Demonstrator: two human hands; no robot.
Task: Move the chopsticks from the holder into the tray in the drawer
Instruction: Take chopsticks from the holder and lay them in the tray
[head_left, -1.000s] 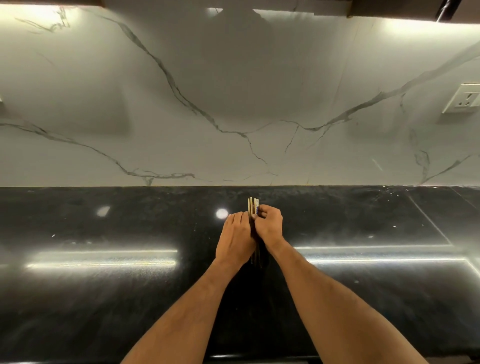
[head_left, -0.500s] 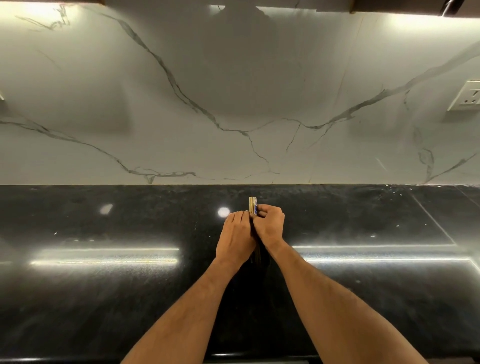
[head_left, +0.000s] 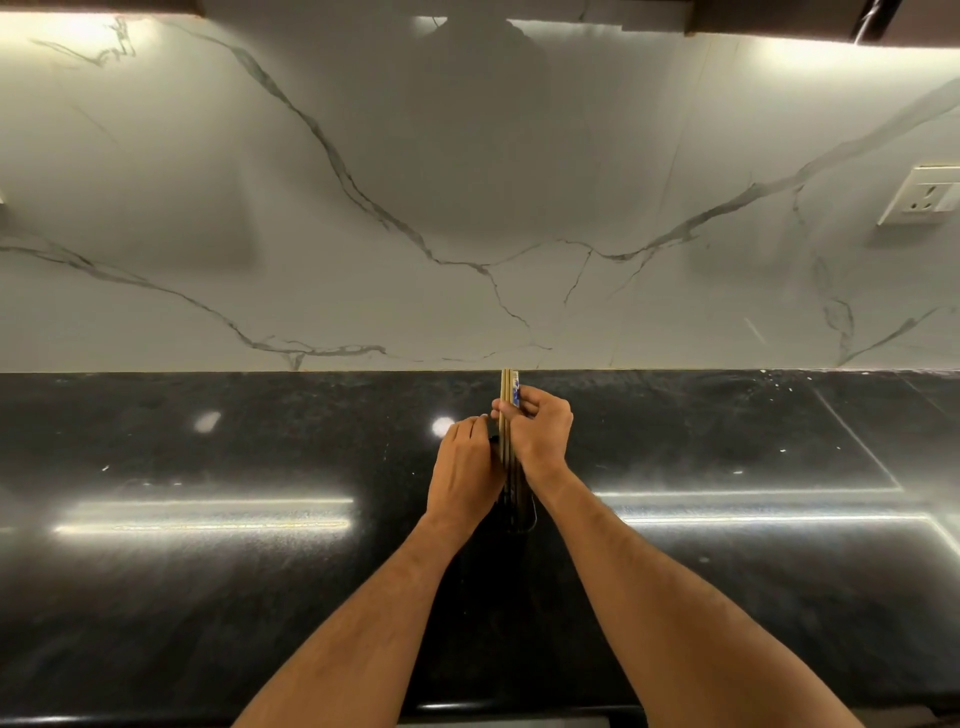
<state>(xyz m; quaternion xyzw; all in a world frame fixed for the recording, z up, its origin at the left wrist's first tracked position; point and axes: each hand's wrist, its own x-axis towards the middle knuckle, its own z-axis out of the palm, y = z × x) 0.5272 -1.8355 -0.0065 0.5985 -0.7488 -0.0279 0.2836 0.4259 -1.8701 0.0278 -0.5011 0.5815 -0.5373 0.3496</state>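
Over a glossy black table (head_left: 208, 597), the right hand (head_left: 540, 434) has its grip pinched round a bundle of chopsticks (head_left: 505, 410) standing in a dark holder (head_left: 514, 512); the left hand (head_left: 462, 473) curls round that holder. A loose pinch could let sticks slip and scatter.

Polished black stone countertop (head_left: 208, 597), glossy with mirror-like light streaks; white marble-look backsplash (head_left: 260, 208), smooth, grey-veined, satin sheen; pale wooden chopsticks (head_left: 504, 415); white glossy plastic wall socket (head_left: 922, 196) at 2 o'clock.
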